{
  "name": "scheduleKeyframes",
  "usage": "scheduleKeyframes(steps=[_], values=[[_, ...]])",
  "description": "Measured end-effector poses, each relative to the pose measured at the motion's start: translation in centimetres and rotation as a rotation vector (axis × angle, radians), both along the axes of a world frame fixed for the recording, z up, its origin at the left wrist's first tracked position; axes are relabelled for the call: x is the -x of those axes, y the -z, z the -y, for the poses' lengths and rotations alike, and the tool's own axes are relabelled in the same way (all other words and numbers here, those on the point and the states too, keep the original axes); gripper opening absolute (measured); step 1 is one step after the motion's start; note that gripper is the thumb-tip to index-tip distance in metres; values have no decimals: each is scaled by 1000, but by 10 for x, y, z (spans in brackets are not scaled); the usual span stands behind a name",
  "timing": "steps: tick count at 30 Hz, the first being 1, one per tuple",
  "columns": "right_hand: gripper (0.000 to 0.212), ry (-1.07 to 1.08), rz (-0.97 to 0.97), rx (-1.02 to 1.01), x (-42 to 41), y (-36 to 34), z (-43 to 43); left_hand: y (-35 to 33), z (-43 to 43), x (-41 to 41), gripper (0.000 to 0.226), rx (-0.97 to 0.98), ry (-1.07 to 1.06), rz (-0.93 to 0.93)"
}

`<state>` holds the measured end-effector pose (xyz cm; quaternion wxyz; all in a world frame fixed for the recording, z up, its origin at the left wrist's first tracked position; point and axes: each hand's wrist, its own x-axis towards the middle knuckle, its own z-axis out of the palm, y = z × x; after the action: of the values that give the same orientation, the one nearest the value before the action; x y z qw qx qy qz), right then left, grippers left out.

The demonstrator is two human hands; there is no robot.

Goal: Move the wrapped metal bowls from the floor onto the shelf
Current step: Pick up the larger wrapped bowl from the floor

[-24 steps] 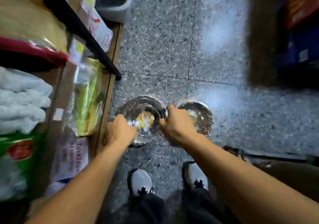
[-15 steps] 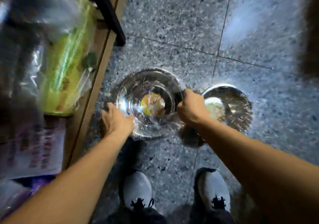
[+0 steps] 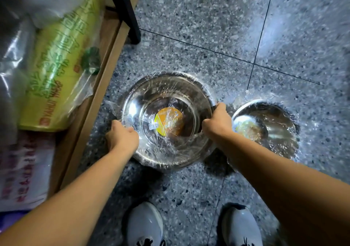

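Observation:
A large metal bowl (image 3: 181,94) wrapped in clear film, with a round orange and yellow label inside, sits on the speckled floor just right of the shelf. My left hand (image 3: 122,137) grips its near-left rim and my right hand (image 3: 217,121) grips its right rim. A second, smaller wrapped metal bowl (image 3: 272,124) stands on the floor to the right, partly hidden behind my right forearm. The wooden bottom shelf (image 3: 98,83) runs along the left.
The shelf holds a yellow-green plastic-wrapped pack (image 3: 56,71), clear bags and a white printed sack (image 3: 20,170). A black shelf post (image 3: 126,12) stands at the shelf's front edge. My two white shoes (image 3: 144,225) are on the floor below the bowls. Grey terrazzo floor (image 3: 208,28) stretches beyond.
The camera has dropped closer to the floor, so the bowls look larger. Both hands stay on the large bowl's rim, which is still at floor level.

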<state>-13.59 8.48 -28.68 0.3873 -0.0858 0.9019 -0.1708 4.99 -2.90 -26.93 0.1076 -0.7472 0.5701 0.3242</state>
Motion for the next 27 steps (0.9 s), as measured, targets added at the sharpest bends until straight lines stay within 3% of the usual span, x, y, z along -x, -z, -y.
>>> scheduleKeyframes(steps=[5, 7, 11, 17, 21, 27], values=[[29, 132, 178, 182, 9, -29, -2, -35, 3, 0, 16, 130, -56, -112], [31, 213, 274, 257, 14, -50, 0, -54, 8, 0, 22, 204, -47, -131], [68, 401, 412, 376, 28, -96, 7, -103, 16, 7, 27, 307, -88, -143], [77, 435, 302, 446, 62, -216, 26, -215, 27, 40, 25, 292, -194, -182], [74, 445, 275, 525, 85, -308, 33, -301, 33, 65, 39, 360, -152, -213], [72, 406, 260, 604, 117, -460, 39, -452, 41, 92, 25, 457, -139, -306]])
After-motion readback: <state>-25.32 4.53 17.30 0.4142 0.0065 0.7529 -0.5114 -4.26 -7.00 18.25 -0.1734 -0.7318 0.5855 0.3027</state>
